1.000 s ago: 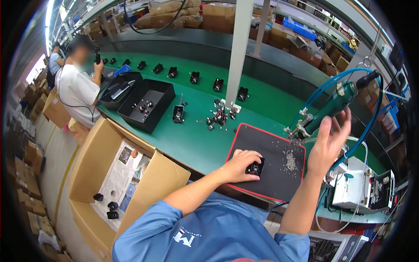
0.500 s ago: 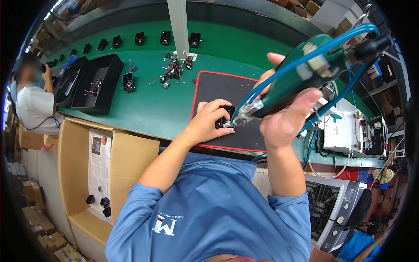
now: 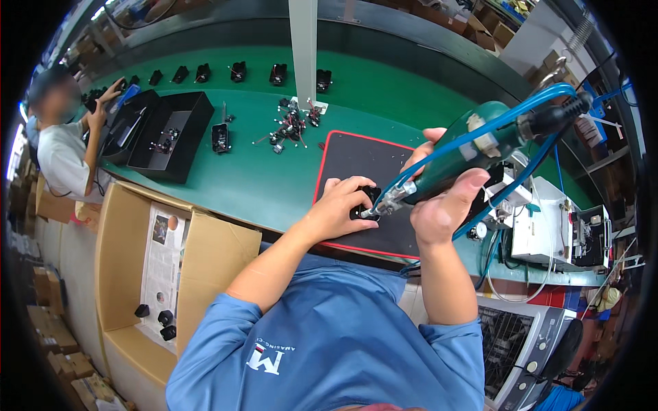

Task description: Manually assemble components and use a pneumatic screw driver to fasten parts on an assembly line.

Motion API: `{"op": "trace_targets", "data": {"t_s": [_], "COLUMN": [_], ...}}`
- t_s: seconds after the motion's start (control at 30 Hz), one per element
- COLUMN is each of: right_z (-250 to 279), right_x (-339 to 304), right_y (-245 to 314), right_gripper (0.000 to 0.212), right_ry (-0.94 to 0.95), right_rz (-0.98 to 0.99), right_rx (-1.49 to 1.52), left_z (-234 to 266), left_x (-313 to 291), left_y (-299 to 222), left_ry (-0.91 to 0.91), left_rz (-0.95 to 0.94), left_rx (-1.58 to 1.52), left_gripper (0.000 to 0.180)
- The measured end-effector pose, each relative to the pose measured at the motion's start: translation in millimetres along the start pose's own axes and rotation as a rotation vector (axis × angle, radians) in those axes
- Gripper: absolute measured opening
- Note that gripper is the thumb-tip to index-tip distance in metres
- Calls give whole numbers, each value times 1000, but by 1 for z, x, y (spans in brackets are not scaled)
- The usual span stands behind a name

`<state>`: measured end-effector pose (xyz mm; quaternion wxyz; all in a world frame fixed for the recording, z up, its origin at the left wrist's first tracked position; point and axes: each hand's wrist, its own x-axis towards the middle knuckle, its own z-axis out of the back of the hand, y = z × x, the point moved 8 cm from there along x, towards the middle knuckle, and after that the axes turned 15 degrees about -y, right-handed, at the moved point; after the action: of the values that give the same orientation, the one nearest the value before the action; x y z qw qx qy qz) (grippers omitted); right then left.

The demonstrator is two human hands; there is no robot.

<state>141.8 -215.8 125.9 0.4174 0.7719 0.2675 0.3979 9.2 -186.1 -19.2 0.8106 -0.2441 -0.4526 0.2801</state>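
On the dark mat [image 3: 343, 156], my left hand [image 3: 337, 211] has its fingers wrapped round a small black plastic housing [image 3: 371, 194] and presses it down. My right hand [image 3: 442, 209] grips a thick green power screwdriver [image 3: 445, 163], which slants down to the left. Its metal tip [image 3: 368, 214] meets the near side of the housing, close to my left fingertips. Blue air hoses run along the tool. My fingers cover much of the housing, so its inside is mostly hidden.
Wired small parts [image 3: 291, 127] lie heaped beyond the mat, near a white post [image 3: 303, 51]. Left are an open housing [image 3: 221, 138] and a black box [image 3: 181, 147]. More housings line the green belt [image 3: 257, 79]. A cardboard box [image 3: 219, 257] stands nearer. A co-worker [image 3: 65, 151] works far left.
The whole view has shifted, so the bench sits lower and further right. Both hands keep their grips, with the screwdriver tip still at the housing. The co-worker's hands have moved out over the bench.
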Motion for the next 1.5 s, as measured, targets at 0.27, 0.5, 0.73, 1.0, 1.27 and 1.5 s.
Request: {"op": "trace_targets", "data": {"t_s": [0.27, 0.5, 0.73, 1.0, 1.27, 1.5], "right_z": [3, -6, -7, -6, -2, -2], "right_x": [32, 37, 13, 4, -2, -5], "right_y": [45, 84, 28, 10, 8, 3], "right_gripper": [91, 96, 103, 99, 100, 101], "right_ry": [-39, -66, 34, -4, 23, 41], "right_rz": [112, 184, -9, 72, 68, 62], "right_rx": [82, 31, 43, -5, -24, -38], "left_z": [-4, -6, 6, 5, 5, 6], "left_x": [-6, -12, -5, -1, -2, -3], "left_y": [-8, -12, -11, -8, -14, -13], "left_ry": [-25, -17, -87, -42, -56, -44], "left_rz": [-41, -1, -80, -34, -42, -23], "left_rx": [-35, -28, 43, 45, 32, 22], "left_gripper": [38, 37, 37, 38, 37, 38]}}
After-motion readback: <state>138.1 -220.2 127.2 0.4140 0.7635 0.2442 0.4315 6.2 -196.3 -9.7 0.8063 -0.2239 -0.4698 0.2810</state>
